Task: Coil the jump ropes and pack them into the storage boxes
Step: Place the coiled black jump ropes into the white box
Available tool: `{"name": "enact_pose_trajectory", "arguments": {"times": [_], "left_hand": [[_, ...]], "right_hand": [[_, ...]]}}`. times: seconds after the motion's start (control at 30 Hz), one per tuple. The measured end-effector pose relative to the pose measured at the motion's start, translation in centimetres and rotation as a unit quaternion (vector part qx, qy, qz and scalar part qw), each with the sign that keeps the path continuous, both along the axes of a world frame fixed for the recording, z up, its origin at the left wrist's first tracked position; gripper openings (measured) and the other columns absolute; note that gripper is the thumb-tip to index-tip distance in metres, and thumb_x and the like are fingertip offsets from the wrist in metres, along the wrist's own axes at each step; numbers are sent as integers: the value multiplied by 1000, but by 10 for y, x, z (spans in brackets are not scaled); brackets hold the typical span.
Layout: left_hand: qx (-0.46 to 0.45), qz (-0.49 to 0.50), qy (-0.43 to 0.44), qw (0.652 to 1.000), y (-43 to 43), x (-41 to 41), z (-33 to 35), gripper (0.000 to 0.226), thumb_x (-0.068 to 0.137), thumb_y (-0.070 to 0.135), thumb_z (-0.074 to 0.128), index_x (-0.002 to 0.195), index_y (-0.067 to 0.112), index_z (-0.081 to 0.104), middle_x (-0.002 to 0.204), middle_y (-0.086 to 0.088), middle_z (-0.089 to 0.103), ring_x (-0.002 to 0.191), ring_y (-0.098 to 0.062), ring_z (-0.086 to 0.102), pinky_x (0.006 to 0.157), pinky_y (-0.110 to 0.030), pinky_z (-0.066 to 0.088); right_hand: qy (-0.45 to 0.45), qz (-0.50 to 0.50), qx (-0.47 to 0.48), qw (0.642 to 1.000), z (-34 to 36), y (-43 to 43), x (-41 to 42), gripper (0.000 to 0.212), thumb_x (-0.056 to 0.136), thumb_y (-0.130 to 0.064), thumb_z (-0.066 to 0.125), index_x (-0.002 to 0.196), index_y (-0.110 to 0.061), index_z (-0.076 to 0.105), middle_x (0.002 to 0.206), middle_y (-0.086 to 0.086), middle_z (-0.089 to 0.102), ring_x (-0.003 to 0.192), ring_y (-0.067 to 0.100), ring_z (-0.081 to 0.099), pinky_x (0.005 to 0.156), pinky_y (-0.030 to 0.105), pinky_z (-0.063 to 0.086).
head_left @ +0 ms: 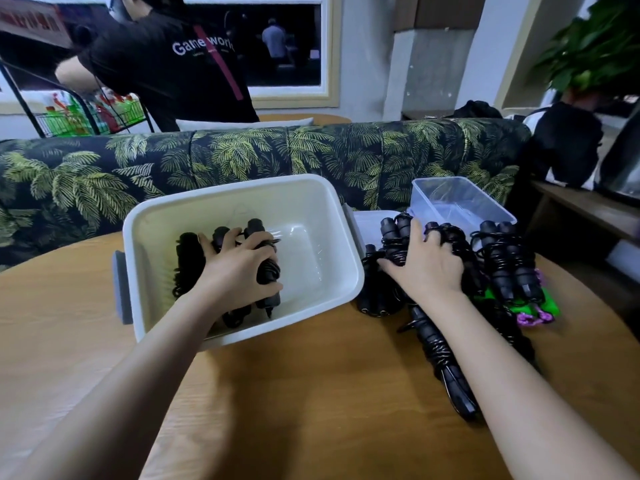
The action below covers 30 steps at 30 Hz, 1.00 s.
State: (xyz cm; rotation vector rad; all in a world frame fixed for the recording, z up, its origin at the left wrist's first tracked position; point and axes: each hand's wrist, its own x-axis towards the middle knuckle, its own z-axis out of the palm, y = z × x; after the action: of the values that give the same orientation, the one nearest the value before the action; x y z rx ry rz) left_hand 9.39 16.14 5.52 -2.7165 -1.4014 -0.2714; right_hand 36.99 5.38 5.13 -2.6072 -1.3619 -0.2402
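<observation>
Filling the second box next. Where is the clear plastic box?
In the head view, the clear plastic box sits at the far right of the table, just behind the coiled black jump ropes and right of the white bin.

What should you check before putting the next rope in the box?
1. Left hand grips a coiled rope inside the white box: ok.
2. Bare floor shows in the white box's right half: ok.
3. Right hand rests on the rope pile: ok.
4. Right hand grips just one rope: cannot tell.
5. Clear box stands open: ok.
</observation>
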Motion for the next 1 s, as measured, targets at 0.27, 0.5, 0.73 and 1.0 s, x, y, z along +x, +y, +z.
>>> {"name": "enact_pose_trajectory", "arguments": {"times": [0.27, 0.5, 0.73, 1.0], "left_hand": [[-11, -7, -6, 1000, 3, -1, -2, 38, 80, 58, 65, 112, 37, 59, 152, 22, 26, 145, -32, 12, 106, -76, 4], [-18, -12, -24, 999, 2, -2, -2, 38, 79, 55, 68, 111, 38, 60, 154, 22, 26, 146, -32, 12, 106, -77, 3], [-38, 3, -54, 998, -5, -2, 3, 100, 77, 52, 73, 152, 32, 10, 150, 3, 44, 149, -35, 9, 108, -78, 1], [-57, 15, -68, 996, -7, -2, 8, 115, 73, 47, 75, 156, 21, -1, 142, -11, 49, 149, -33, 11, 109, -75, 1]], "right_hand": [[220, 0, 156, 963, -2, -3, 12, 92, 76, -56, 75, 148, -27, 26, 128, 6, 55, 110, 33, 60, 80, 38, 45], [575, 121, 334, 737, 29, -25, 9, 80, 74, -35, 84, 142, -24, 44, 123, 3, 67, 102, 14, 69, 81, 37, 59], [596, 290, 251, 706, 61, -18, -73, 76, 70, -32, 84, 136, -26, 46, 119, 0, 70, 108, 18, 68, 91, 37, 55], [430, 214, 100, 872, 31, 40, -125, 73, 73, -41, 73, 134, -35, 34, 103, -8, 59, 100, 18, 61, 91, 41, 52]]}}
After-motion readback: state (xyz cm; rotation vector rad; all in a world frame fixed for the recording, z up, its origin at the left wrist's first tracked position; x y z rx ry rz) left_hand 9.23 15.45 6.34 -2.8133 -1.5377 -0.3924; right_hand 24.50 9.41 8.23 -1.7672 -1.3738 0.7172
